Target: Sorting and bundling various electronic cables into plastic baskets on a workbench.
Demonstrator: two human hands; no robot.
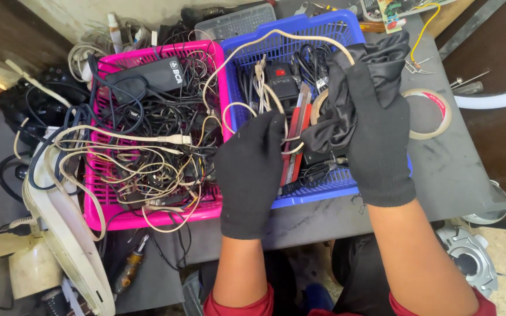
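Item one: black cloth (346,117), crumpled, held over the blue basket (323,196); my right hand (376,129), gloved black, has its grip closed around the upper folds. My left hand (252,169), also gloved, pinches the cloth's lower edge near a beige cable (265,41) that loops above the basket. Inside the basket: a red utility knife (296,140) and a black adapter (279,79). Beside it, touching: a pink basket (147,217) full of tangled cables. On the desk (452,164) to the right: a tape roll (431,114).
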